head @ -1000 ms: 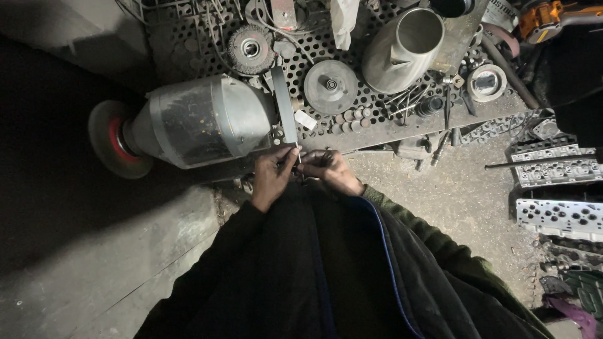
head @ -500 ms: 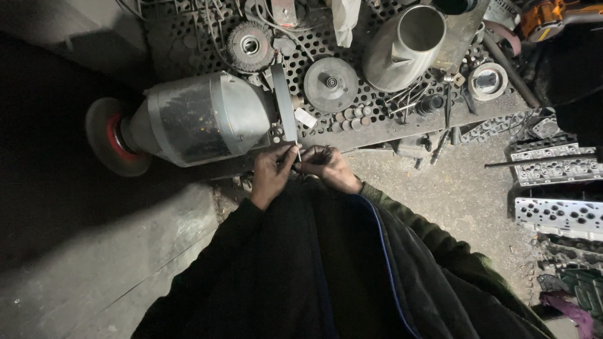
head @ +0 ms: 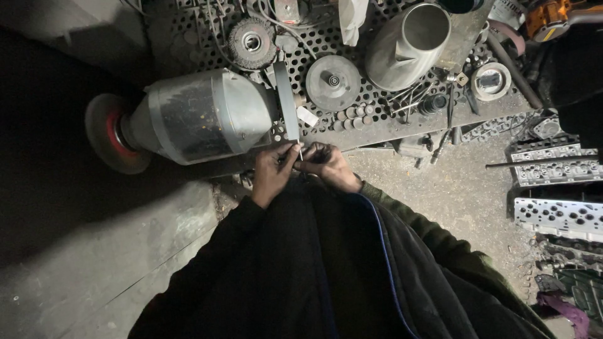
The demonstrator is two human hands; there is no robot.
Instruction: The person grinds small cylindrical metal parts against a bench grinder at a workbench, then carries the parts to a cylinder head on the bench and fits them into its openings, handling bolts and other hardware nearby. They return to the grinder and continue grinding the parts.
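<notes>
My left hand (head: 274, 173) and my right hand (head: 326, 166) meet at the front edge of a perforated metal bench (head: 377, 122). Together they pinch a thin metal rod (head: 300, 151) whose tip sits against the narrow grinding wheel (head: 286, 100) of a grey bench grinder (head: 201, 116). Both hands have fingers closed around the small rod. My dark sleeves and jacket fill the lower middle of the view.
A red-centred wheel (head: 113, 133) is on the grinder's left end. On the bench lie a wire brush wheel (head: 251, 43), a round disc (head: 333, 81), a large metal tube (head: 408, 44) and small parts. Cylinder heads (head: 556, 216) lie on the floor at right.
The view has shifted slightly; my hands stay together at the wheel with the rod, barely moved.
</notes>
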